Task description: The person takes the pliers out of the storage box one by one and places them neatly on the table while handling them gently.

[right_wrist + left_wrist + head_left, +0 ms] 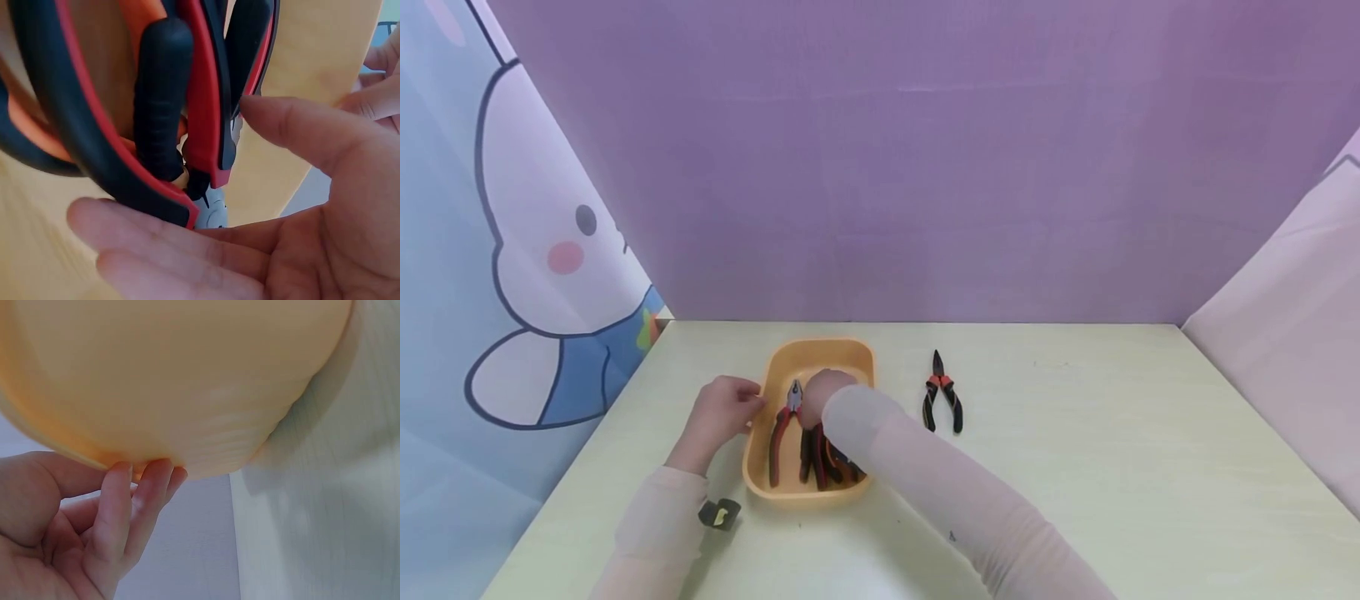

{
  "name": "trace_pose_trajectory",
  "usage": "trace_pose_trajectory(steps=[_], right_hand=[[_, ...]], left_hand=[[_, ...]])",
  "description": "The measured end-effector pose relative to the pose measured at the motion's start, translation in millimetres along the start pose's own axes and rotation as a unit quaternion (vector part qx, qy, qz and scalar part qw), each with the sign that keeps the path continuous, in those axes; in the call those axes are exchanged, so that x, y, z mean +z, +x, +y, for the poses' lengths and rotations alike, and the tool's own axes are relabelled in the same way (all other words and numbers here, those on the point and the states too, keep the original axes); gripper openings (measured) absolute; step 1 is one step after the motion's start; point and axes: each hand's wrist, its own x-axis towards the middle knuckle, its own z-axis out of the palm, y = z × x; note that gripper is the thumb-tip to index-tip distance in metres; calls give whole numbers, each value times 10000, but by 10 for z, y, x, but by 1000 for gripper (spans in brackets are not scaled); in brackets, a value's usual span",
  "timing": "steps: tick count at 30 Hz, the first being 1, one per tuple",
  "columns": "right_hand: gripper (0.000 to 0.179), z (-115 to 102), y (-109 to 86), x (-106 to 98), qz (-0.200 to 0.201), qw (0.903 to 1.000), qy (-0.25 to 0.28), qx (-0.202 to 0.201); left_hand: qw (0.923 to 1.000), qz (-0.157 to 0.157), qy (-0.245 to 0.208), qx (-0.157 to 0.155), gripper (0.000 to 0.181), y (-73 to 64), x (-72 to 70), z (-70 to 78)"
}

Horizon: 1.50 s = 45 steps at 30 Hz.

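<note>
A yellow-orange plastic tray stands left of centre, with several pliers in it. At its left rim my left hand pinches the edge between thumb and fingers; the left wrist view shows the fingertips on the tray's wall. My right hand is down inside the tray over the pliers' heads. Seen from the right wrist, its fingers lie fairly straight beside red-and-black-handled pliers, thumb tip right at a black handle behind. To the hand's left lies a pair of combination pliers with red handles.
Right of the tray, long-nose pliers with orange-and-black handles lie on the pale table, jaws pointing away. A small black object sits at my left wrist. Purple cloth hangs behind the table, with a printed cloth at left.
</note>
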Motion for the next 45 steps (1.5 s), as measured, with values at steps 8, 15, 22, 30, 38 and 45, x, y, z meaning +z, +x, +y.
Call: trace_pose_trajectory(steps=[8,15,22,30,38,45], right_hand=[[19,-72,-3,40,148,9994,-287,113],[33,-80,18,61,222,9991,-286,218],[17,-58,-2,66,-15,9992,-7,389],[15,-62,-90,17,-377,9981,-3,490],[16,-45,-132,-8,-621,9957,225,644],[32,-3,-120,-16,-480,9968,-147,626]], left_hand=[[9999,62,75,65,31,-23,3,3],[9999,75,37,95,31,-21,5,0],[9999,52,102,12,30,-17,15,9],[9999,28,154,73,31,-10,8,13],[9998,45,179,79,30,-19,2,27],[9998,16,189,91,31,-23,-2,26]])
